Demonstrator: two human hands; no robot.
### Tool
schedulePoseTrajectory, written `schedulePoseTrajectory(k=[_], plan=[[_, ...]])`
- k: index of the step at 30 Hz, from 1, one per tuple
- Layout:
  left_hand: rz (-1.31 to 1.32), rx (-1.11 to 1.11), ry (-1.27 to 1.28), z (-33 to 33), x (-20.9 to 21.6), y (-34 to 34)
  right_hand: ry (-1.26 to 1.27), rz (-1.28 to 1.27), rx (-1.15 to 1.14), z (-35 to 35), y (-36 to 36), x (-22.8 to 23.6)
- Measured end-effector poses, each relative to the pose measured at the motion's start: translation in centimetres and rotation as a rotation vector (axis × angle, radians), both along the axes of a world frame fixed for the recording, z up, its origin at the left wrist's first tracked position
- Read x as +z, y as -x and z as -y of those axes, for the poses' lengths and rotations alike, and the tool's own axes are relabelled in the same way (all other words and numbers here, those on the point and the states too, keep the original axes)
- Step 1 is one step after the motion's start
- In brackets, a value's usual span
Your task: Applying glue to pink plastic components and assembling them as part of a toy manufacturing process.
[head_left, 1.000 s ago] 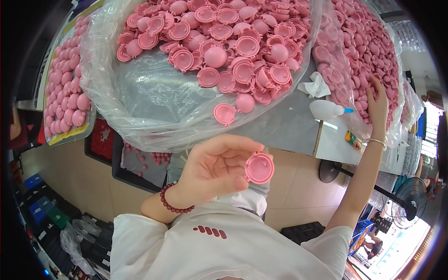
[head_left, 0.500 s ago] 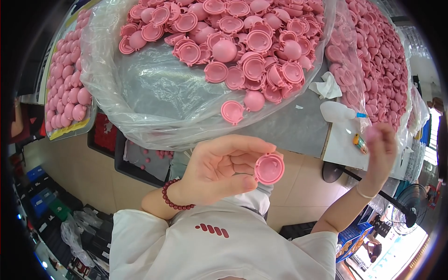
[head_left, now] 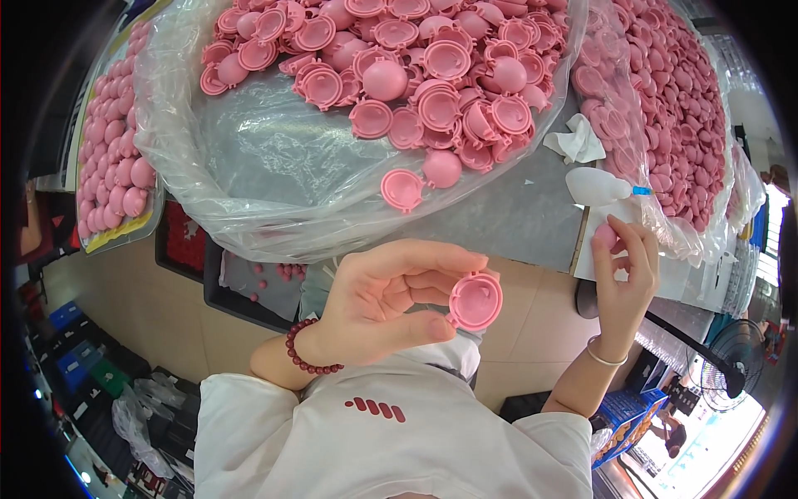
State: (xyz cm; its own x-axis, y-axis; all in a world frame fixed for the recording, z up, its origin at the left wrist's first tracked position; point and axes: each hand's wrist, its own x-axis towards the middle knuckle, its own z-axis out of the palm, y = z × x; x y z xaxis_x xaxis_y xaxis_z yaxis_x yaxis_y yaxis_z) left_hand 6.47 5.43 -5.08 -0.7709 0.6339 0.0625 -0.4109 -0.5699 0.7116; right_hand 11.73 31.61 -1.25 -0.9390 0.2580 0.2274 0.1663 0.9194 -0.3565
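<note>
My left hand (head_left: 378,303), with a beaded bracelet at its wrist, is closed on a pink plastic half shell (head_left: 476,301). The hollow side and rim face up, with small tabs at the edge, gripped between thumb and fingers. Over the right edge of the table, my right hand (head_left: 628,274) pinches a rounded pink shell piece (head_left: 606,238), partly covered by its fingers. In front of me, many similar pink shells (head_left: 440,108) lie heaped in a clear plastic bag (head_left: 274,224). A single hollow shell (head_left: 401,190) sits at the heap's near edge.
A white squeeze bottle (head_left: 594,187) with a blue tip and a crumpled tissue (head_left: 575,140) lie right of the bag. Another bag of pink shells (head_left: 673,108) stands far right; a tray of pink domes (head_left: 108,150) is at left. A black fan (head_left: 731,370) stands lower right.
My right hand has moved left and inward with the pink piece, clearing the squeeze bottle's tip. My left hand holds its half shell in nearly the same place. The view has shifted slightly.
</note>
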Motion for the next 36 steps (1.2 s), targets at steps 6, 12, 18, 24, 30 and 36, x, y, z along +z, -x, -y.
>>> schedulePoseTrajectory(k=[6, 12, 18, 24, 30, 36], plan=[[-0.068, 0.006, 0.025, 0.1, 0.1, 0.0, 0.000, -0.074, 0.001, 0.7, -0.2, 0.3], [0.046, -0.144, 0.034, -0.3, 0.6, -0.1, 0.539, -0.346, 0.279, 3.8, -1.8, 1.6], [0.132, -0.213, 0.114, -0.5, 0.4, -0.7, 0.466, -0.266, 0.505, 8.2, -0.1, 1.6], [0.011, -0.199, 0.140, -0.8, 0.1, -0.8, 0.458, -0.195, 0.586, 7.7, 0.2, 1.4], [0.020, -0.196, 0.139, -1.1, -0.1, -0.8, 0.411, -0.219, 0.606, 7.4, -0.2, 0.9], [0.339, -0.273, -0.031, -1.7, 0.3, -1.1, 0.211, -0.360, 0.570, 8.4, -0.1, 0.2]])
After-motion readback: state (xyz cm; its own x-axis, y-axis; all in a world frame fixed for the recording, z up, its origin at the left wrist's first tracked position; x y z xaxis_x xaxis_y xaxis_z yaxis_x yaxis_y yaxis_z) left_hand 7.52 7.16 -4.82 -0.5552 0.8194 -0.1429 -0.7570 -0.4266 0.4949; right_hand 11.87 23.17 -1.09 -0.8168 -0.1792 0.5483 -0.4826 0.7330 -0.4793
